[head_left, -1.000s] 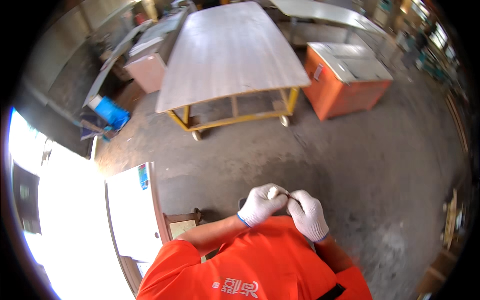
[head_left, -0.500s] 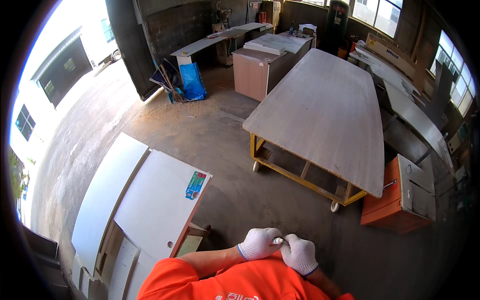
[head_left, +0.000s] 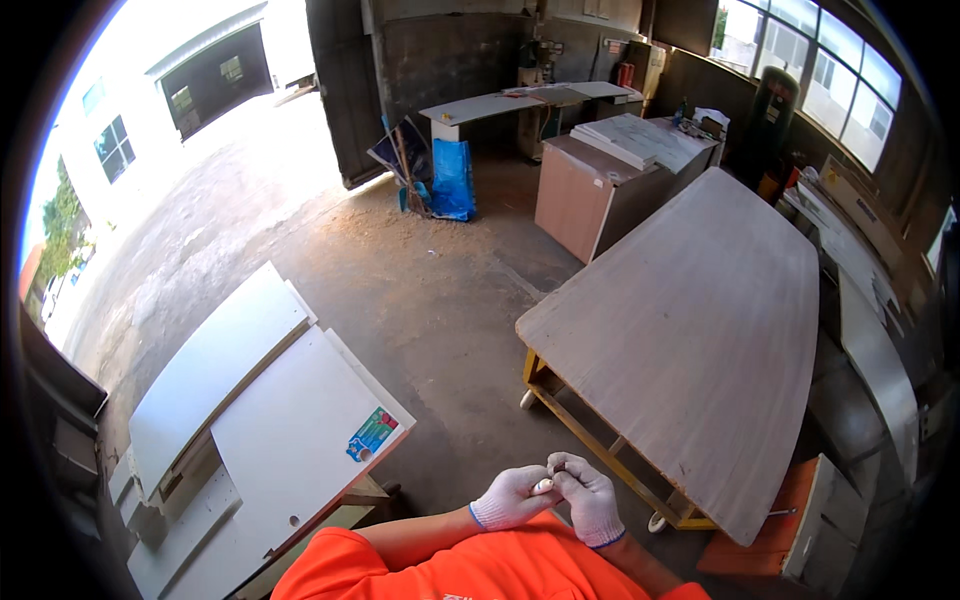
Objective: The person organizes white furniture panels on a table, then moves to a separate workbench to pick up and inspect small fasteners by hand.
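Observation:
In front of my orange shirt both hands meet, each in a white knit glove. My left hand (head_left: 508,497) is closed round a small white tube-like thing (head_left: 542,487) whose rounded end points out between the fingers. The rest of it is hidden in the glove. Against it, my right hand (head_left: 588,498) is closed, thumb and fingers pressed together at the left fingertips. What the right fingers pinch, if anything, is too small to make out.
White panels (head_left: 300,410) lie stacked at lower left, with a blue-green packet (head_left: 371,434) on one. A large board (head_left: 690,340) rests on a yellow wheeled frame (head_left: 600,432) to the right. An orange cabinet (head_left: 755,540) stands beneath its near corner. Sawdust lies by a blue bag (head_left: 453,180).
The view has swung, so the surroundings sit lower and partly further right. My hands stay together; the right fingers have shifted up over the left fingertips, and less of the white thing shows.

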Action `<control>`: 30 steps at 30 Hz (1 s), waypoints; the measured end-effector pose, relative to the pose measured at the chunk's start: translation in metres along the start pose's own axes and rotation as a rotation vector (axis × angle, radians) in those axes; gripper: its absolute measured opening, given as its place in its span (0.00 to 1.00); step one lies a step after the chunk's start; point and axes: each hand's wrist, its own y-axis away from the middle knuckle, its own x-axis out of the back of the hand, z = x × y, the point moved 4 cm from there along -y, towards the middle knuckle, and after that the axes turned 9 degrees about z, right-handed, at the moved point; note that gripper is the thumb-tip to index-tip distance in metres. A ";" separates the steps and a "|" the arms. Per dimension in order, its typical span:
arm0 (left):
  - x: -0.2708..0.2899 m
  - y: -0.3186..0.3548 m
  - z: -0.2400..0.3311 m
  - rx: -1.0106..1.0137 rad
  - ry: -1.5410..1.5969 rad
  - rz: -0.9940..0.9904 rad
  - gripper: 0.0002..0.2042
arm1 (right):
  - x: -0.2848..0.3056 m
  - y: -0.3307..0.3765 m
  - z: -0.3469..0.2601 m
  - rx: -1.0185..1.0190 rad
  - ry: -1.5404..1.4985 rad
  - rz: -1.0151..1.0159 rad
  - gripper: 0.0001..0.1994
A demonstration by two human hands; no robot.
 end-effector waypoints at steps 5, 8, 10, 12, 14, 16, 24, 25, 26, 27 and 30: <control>0.007 -0.008 0.015 -0.119 -0.160 0.325 0.10 | -0.006 -0.058 0.008 0.004 0.190 -0.195 0.05; 0.026 0.034 0.002 0.028 -0.132 0.493 0.09 | -0.058 -0.056 0.008 0.044 0.321 -0.472 0.01; 0.035 0.074 0.005 0.080 -0.075 0.666 0.08 | -0.094 -0.043 0.018 0.042 0.348 -0.673 0.03; 0.039 0.122 0.012 0.129 -0.098 0.846 0.07 | -0.131 -0.024 0.033 0.001 0.341 -0.865 0.05; 0.039 0.164 0.012 0.095 -0.090 1.053 0.05 | -0.169 0.009 0.039 -0.005 0.367 -1.050 0.08; 0.040 0.200 0.017 0.049 -0.061 1.250 0.05 | -0.198 0.034 0.052 -0.030 0.440 -1.198 0.08; 0.033 0.340 0.004 0.111 0.161 1.575 0.08 | -0.276 0.153 0.096 -0.115 0.599 -1.657 0.07; 0.031 0.352 0.004 0.123 0.137 1.583 0.07 | -0.279 0.161 0.100 -0.094 0.652 -1.706 0.07; 0.028 0.362 0.003 0.134 0.114 1.588 0.07 | -0.283 0.169 0.102 -0.072 0.706 -1.751 0.08; 0.026 0.369 0.001 0.142 0.092 1.598 0.06 | -0.288 0.175 0.102 -0.047 0.763 -1.801 0.08; 0.025 0.374 -0.005 0.178 0.224 1.526 0.06 | -0.299 0.178 0.096 0.126 1.008 -1.927 0.10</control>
